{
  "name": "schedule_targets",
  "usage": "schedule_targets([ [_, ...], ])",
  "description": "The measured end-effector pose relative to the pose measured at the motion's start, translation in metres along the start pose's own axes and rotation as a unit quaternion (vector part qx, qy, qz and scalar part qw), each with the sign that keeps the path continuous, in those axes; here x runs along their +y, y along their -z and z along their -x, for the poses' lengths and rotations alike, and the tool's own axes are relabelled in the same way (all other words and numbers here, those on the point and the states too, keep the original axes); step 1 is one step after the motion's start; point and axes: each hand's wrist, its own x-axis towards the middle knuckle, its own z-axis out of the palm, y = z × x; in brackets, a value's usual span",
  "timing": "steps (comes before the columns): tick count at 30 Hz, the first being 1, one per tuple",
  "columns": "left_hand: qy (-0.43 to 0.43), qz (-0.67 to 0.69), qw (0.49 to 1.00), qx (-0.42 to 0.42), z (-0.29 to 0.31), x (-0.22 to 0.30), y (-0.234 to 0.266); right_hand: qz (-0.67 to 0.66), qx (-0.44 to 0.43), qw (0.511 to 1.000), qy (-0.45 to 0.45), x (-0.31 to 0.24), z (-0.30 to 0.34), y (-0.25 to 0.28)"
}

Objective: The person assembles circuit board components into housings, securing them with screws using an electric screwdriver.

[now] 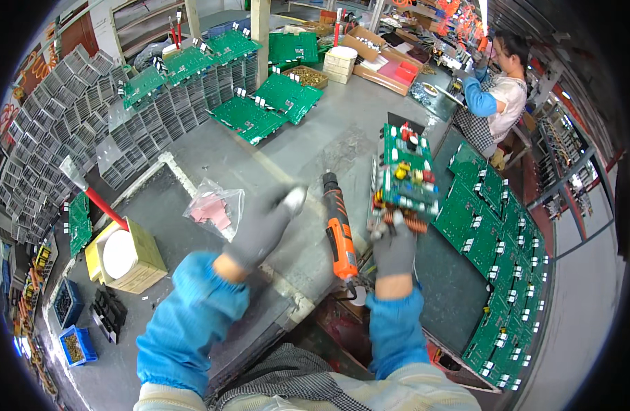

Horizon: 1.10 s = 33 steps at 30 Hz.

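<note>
My right hand (pixel 395 248), in a grey glove with pale fingertips, is closed at the near end of a populated circuit board (pixel 405 168). Its fingers are against the copper-coloured coil (pixel 405 222) there. The board carries yellow, red and white parts and stands on a metal base. My left hand (pixel 266 229), also gloved, is over the grey bench, and motion smears its fingers; nothing can be made out in it. Between my hands lies an orange and black electric screwdriver (pixel 339 236), its tip pointing away from me. A clear bag of pink pads (pixel 212 209) lies left of my left hand.
Green circuit boards (pixel 486 226) cover the right side; others (pixel 250 116) lie farther back. Stacked grey metal plates (pixel 55 137) fill the left. A yellow box (pixel 130 257) with a red-handled brush (pixel 99 202) and blue bins (pixel 77 344) stand nearby. A co-worker (pixel 500 96) sits back right.
</note>
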Motion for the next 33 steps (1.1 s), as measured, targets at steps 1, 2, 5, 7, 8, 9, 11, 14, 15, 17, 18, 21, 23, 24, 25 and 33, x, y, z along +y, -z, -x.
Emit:
schedule_targets([
  [1,0.004,-0.039,0.999,-0.027,0.029,0.012,0.008,-0.001,0.016,1.0,-0.019,0.003,-0.017,-0.008],
  [2,0.021,-0.05,0.997,-0.055,0.056,0.021,0.015,0.0,0.036,0.999,-0.032,0.002,-0.039,-0.01],
  [5,0.012,-0.068,0.996,-0.059,0.137,0.034,0.038,0.022,0.092,0.993,-0.069,0.003,-0.106,-0.014],
  [7,0.003,-0.123,0.992,-0.022,0.188,0.032,0.052,0.038,0.118,0.988,-0.091,0.004,-0.14,-0.027],
  [8,0.033,-0.141,0.989,0.009,0.215,0.032,0.06,0.044,0.144,0.983,-0.108,0.006,-0.162,-0.036],
  [9,0.067,-0.161,0.984,0.046,0.245,0.031,0.067,0.022,0.132,0.986,-0.101,0.018,-0.18,-0.044],
  [11,0.122,-0.134,0.971,0.156,0.302,0.021,0.071,-0.001,0.11,0.989,-0.099,0.046,-0.233,-0.041],
  [14,0.085,-0.065,0.947,0.302,0.356,-0.01,0.067,0.539,0.03,0.756,0.371,-0.059,-0.356,0.029],
  [15,0.092,-0.075,0.934,0.336,0.377,-0.013,0.062,0.532,-0.005,0.767,0.359,-0.013,-0.361,-0.007],
  [17,0.122,-0.004,0.856,0.503,0.412,-0.018,0.05,0.475,-0.092,0.811,0.329,0.013,-0.366,-0.03],
  [18,0.122,-0.002,0.84,0.529,0.423,-0.019,0.045,0.447,-0.134,0.828,0.312,0.026,-0.364,-0.039],
  [21,0.129,-0.038,0.81,0.571,0.433,-0.017,0.033,0.371,-0.246,0.856,0.264,0.014,-0.363,-0.053],
  [23,0.11,-0.065,0.806,0.578,0.431,-0.019,0.031,0.322,-0.307,0.867,0.227,0.006,-0.358,-0.056],
  [24,0.094,-0.102,0.813,0.566,0.43,-0.021,0.032,0.297,-0.333,0.871,0.205,0.01,-0.351,-0.063],
  [25,0.074,-0.136,0.804,0.575,0.43,-0.027,0.035,0.273,-0.355,0.874,0.189,-0.003,-0.347,-0.083],
  [33,0.035,-0.343,0.697,0.628,0.446,-0.034,0.069,0.43,-0.541,0.674,0.261,0.095,-0.04,-0.27],
])
